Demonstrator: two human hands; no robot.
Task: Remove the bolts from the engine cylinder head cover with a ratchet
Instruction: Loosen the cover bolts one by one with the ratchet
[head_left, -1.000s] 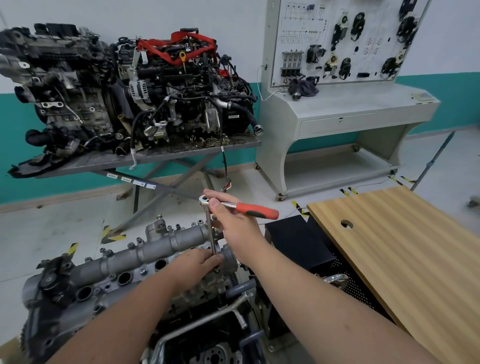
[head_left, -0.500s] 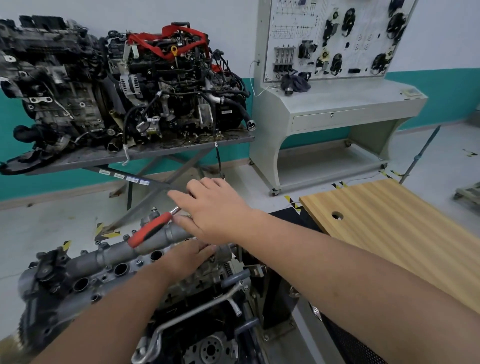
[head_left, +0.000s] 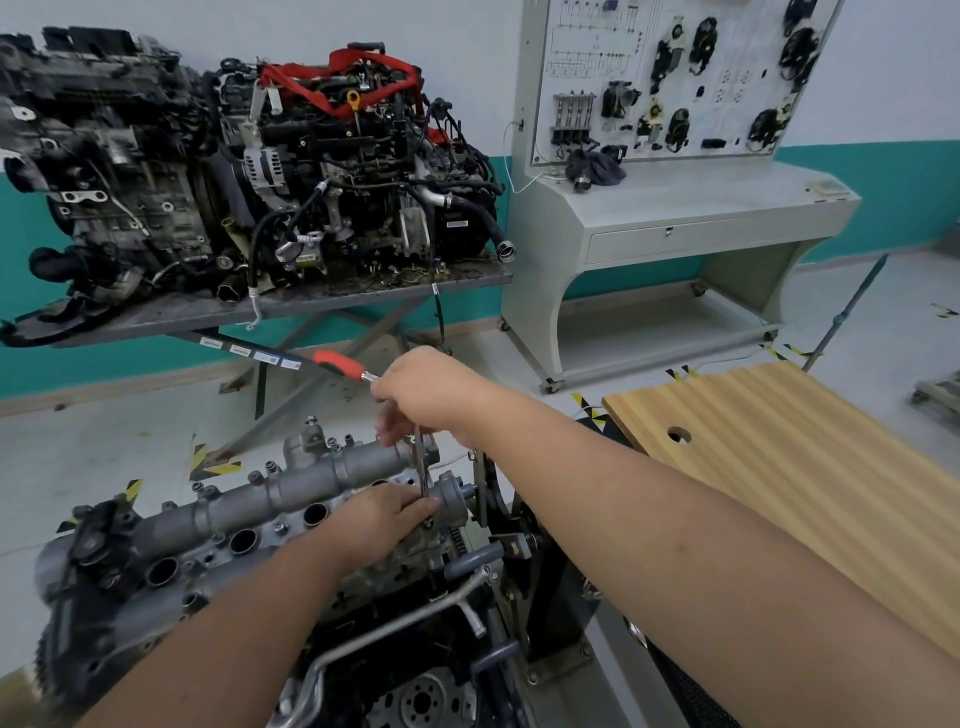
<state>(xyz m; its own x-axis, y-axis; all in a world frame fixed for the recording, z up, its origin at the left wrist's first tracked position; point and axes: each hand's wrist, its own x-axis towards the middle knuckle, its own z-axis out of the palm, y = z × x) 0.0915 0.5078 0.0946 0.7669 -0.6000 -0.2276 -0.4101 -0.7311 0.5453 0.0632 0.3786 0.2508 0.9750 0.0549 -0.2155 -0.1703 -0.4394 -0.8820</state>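
The job looks underway, not finished: at lower centre the right hand (head_left: 431, 395) curls its fingers round the head of the one ratchet (head_left: 340, 365), while the left hand (head_left: 382, 519) pinches its extension (head_left: 422, 462) down at the cover (head_left: 270, 514). Several bolts (head_left: 254, 477) still stand along the cover's far edge; an exact count I cannot make.

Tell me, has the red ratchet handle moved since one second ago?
Yes. The red handle has swung round: it earlier pointed right, toward the wooden table, and now points left, away from it. The right hand holds the ratchet's head.
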